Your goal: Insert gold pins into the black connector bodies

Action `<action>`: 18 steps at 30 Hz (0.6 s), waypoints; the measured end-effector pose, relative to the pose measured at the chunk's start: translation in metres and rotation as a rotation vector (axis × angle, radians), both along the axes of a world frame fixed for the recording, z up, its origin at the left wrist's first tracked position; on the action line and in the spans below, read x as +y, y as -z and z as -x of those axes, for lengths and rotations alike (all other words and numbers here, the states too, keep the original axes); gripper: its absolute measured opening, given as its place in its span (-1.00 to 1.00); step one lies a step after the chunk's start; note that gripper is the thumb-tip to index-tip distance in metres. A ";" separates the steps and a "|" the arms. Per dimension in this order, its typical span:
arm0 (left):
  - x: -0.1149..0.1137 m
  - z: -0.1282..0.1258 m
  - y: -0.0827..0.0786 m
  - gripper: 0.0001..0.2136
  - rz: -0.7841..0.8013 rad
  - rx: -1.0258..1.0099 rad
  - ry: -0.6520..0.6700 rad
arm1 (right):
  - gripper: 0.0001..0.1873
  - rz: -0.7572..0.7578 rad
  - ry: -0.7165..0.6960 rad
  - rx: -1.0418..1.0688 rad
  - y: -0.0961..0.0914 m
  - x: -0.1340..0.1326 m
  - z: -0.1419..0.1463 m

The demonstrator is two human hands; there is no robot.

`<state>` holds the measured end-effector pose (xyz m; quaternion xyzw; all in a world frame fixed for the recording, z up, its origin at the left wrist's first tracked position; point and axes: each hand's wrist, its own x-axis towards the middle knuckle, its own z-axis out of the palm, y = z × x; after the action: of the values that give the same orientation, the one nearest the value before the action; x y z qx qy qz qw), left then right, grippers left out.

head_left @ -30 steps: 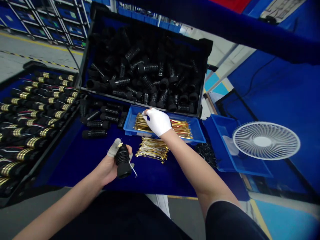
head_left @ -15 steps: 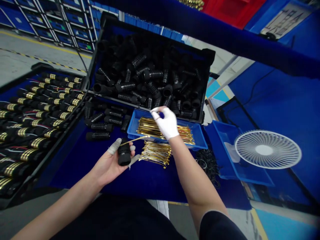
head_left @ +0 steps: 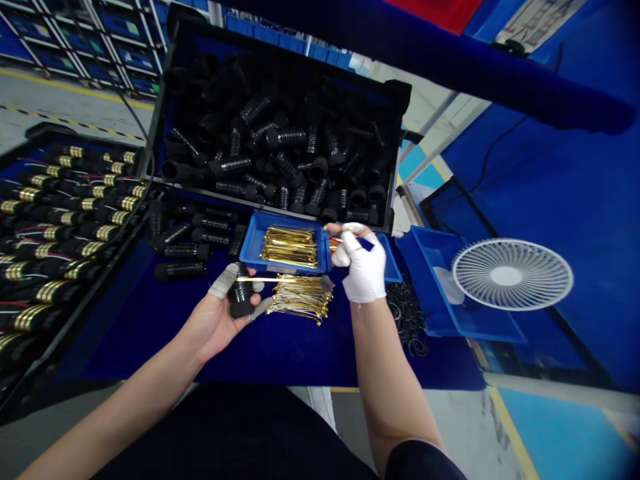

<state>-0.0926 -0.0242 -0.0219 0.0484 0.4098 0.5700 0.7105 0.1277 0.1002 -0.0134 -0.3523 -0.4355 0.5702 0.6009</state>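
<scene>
My left hand (head_left: 220, 319), bare with a taped thumb, is closed around a black ribbed socket (head_left: 241, 297) held upright above the blue mat. A thin gold strip (head_left: 285, 279) runs sideways from the socket's top towards my right hand. My right hand (head_left: 361, 265), in a white glove, hovers over the right end of a small blue tray (head_left: 253, 248) of gold strips, its fingers pinched together; what they hold is too small to name. A loose pile of gold strips (head_left: 300, 299) lies on the mat between my hands.
A big black crate of black sockets (head_left: 280, 147) stands behind the tray. A black crate (head_left: 55, 227) of sockets with gold bands and wires fills the left. Loose sockets (head_left: 190, 240) lie on the mat. Black rings (head_left: 407, 313), a blue bin (head_left: 445, 293) and a white fan (head_left: 513, 275) sit right.
My right hand left the tray's left part, lifted, and moved right and nearer. A gold strip now lies across the socket's top. My left hand shifted slightly up and left.
</scene>
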 end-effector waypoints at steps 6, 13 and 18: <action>-0.001 -0.004 -0.001 -0.70 -0.001 0.070 -0.022 | -0.76 0.042 -0.040 -0.042 0.000 -0.009 -0.004; 0.001 -0.007 0.000 -0.71 -0.015 0.069 -0.006 | -0.87 -0.196 0.238 -0.015 -0.018 -0.034 -0.001; 0.001 -0.011 0.002 -0.72 -0.002 0.101 -0.021 | -0.84 -0.061 0.038 0.116 -0.023 -0.041 -0.001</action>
<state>-0.0816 -0.0227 -0.0241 0.0734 0.4450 0.5749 0.6827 0.1283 0.0591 0.0098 -0.3084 -0.4106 0.5647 0.6462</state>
